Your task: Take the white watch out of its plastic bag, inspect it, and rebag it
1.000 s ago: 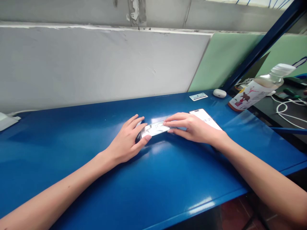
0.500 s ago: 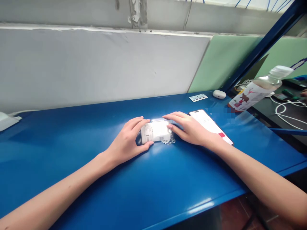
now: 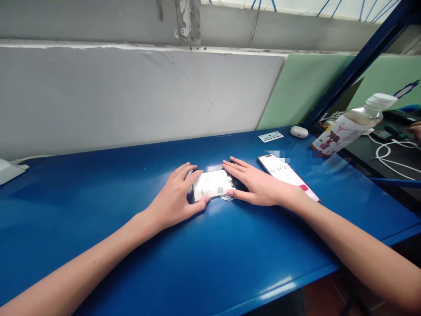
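A small clear plastic packet with a white printed label lies flat on the blue table. Printed codes show on the label, and a bit of ball chain shows at its lower right corner. My left hand grips the packet's left end, fingers at the far edge and thumb at the near one. Around the right end is my right hand, fingertips at the far corner and thumb by the near corner. Both palms hide the packet's ends.
A phone showing a timer lies beside my right wrist. Behind it are a card, a white earbud case and a tilted drink bottle. White cables and part of another person's hand are at the far right.
My right thumb has moved down toward the packet's near corner, and its fingers have spread slightly. The packet stays between my hands. The camera view has shifted a little.
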The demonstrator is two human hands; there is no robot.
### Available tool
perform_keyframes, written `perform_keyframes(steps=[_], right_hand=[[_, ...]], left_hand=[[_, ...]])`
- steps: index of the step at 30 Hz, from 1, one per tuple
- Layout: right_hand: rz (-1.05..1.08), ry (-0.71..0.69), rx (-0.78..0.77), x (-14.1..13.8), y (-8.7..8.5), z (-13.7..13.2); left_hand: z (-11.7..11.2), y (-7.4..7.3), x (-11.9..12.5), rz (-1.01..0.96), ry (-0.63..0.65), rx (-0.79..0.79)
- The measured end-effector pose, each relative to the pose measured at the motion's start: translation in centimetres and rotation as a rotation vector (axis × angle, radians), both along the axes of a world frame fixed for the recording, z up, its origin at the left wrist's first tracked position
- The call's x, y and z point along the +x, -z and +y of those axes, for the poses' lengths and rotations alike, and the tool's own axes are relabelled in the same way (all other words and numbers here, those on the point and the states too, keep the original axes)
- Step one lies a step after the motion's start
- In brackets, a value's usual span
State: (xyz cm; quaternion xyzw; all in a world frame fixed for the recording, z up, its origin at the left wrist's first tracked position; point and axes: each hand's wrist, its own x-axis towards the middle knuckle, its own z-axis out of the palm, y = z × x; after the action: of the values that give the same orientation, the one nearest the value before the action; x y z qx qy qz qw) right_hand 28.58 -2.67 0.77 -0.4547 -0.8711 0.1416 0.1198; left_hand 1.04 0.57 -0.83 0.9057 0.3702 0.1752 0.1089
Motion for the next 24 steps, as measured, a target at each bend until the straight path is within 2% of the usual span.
perform_keyframes(steps=[6, 11, 24], right_hand=[[0.028, 0.073, 0.106, -1.3, 0.1, 0.0], [0.086, 0.075, 0.152, -2.1, 0.8, -0.2], [0.046, 0.053, 0.093, -1.4, 1.3, 0.4]], left_hand=[[0.1, 0.1, 0.1, 0.009, 0.005, -0.008], [0.2, 0.0, 0.2, 0.01, 0.011, -0.012], [0.2, -0.1, 0.3, -0.02, 0.019, -0.032]])
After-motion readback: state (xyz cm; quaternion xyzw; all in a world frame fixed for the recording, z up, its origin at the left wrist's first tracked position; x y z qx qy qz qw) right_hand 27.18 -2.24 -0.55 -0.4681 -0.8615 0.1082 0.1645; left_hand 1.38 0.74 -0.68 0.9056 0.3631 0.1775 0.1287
